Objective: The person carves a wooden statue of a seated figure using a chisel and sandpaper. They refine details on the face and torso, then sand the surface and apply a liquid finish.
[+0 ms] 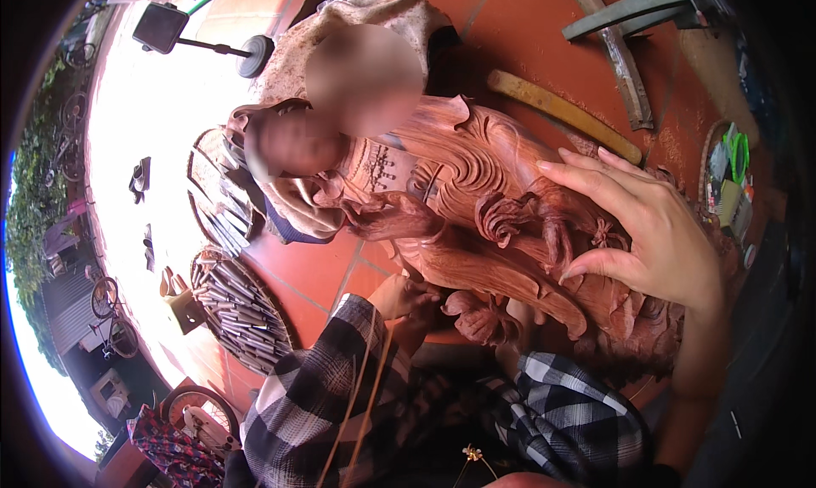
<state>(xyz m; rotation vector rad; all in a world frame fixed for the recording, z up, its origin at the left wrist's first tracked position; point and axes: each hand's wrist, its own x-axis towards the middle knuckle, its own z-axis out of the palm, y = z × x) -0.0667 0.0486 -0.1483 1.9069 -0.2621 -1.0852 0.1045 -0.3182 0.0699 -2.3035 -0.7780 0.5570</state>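
A reddish-brown carved wooden statue (472,169) lies slantwise before me, with flowing folds, a beaded neckline and curling ornaments; its head is at the upper left, blurred. My right hand (650,229) rests on its lower right part, palm down, fingers spread and thumb apart, holding nothing. Below the statue's near edge is my left hand (404,297), coming out of a black-and-white plaid sleeve. Its fingers are curled in shadow, and what they hold, if anything, is hidden. Beside it juts a carved flower (480,318) at the statue's lower edge.
A round basket (242,309) packed with chisel-like tools stands at left, another tool basket (223,195) above it. Beyond the statue lie a yellowish wooden bar (565,114), a wood strip (625,71) and a grey curved frame (637,10). A basket of small items (729,182) sits at right.
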